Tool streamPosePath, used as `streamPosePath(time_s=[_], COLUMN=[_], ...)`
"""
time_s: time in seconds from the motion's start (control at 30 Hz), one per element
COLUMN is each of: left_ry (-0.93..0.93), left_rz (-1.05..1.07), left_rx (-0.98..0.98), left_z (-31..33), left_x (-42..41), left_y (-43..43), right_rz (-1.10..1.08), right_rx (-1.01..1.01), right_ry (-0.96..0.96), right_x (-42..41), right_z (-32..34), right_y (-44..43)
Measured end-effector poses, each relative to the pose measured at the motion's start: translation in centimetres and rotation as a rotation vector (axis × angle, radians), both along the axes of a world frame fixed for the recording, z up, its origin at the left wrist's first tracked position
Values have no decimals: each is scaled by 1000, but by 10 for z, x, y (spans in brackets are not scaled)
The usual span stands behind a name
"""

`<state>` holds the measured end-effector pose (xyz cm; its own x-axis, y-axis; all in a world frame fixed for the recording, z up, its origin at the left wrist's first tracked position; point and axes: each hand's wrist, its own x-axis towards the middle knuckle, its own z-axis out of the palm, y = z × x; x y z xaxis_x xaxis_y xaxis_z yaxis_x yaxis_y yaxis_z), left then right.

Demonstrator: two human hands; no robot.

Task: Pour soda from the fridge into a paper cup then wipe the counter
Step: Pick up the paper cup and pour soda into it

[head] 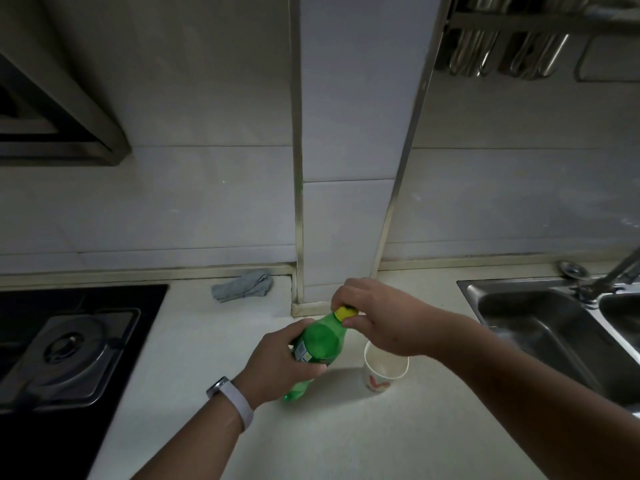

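Centrally, left hand (pixel 277 362) grips green soda bottle (pixel 320 344), tilted, base on surface (pixel 346 427). Right hand (pixel 377 317) fingers pinch yellow cap (pixel 345 313). Paper cup (pixel 382 372) upright just right. Grey cloth (pixel 242 285) at wall, mid-frame.

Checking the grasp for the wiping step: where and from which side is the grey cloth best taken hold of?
Probably from above and the front, pinching the raised folds at its middle: the grey cloth lies crumpled on the counter against the foot of the tiled wall, so nothing can approach from behind, and the bunched folds offer purchase.
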<state>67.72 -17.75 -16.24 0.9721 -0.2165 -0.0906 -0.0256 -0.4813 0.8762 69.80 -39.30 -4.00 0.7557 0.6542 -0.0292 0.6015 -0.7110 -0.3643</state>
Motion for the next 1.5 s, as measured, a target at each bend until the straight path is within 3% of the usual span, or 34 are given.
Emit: streamPosePath(time_s=[0.1,0.3,0.63,0.73,0.9,1.13,1.23,1.33,1.4,1.5], left_ry=[-9,-59,21,23,-16,31,19,27,38,30], left_rz=[-30,5,-19,-15,7,-39,-46,-60,-54,-57], left_rx=[21,86,62,83,134,99,110,158,197,231], left_z=[1,5,-7,-8,-2,-2,-1,2,3,2], left_x=[0,-3,-6,-7,-7,-4,-3,-2,-2,-2], left_y=[-2,-7,-7,-9,-13,-14,-17,-18,-16,-13], right_rz=[-21,-310,-50,-128,-300,-23,-143,-347,-370,-293], right_rx=[6,-81,-21,32,-78,12,170,79,6,94], right_ry=[-6,22,37,64,86,21,92,129,128,141], right_x=[2,3,-5,-5,-2,-5,-6,1,2,-3], right_z=[3,-4,-7,-8,-12,-15,-15,-15,-17,-23], right_y=[-3,-1,-10,-12,-11,-18,-18,-19,-20,-22])
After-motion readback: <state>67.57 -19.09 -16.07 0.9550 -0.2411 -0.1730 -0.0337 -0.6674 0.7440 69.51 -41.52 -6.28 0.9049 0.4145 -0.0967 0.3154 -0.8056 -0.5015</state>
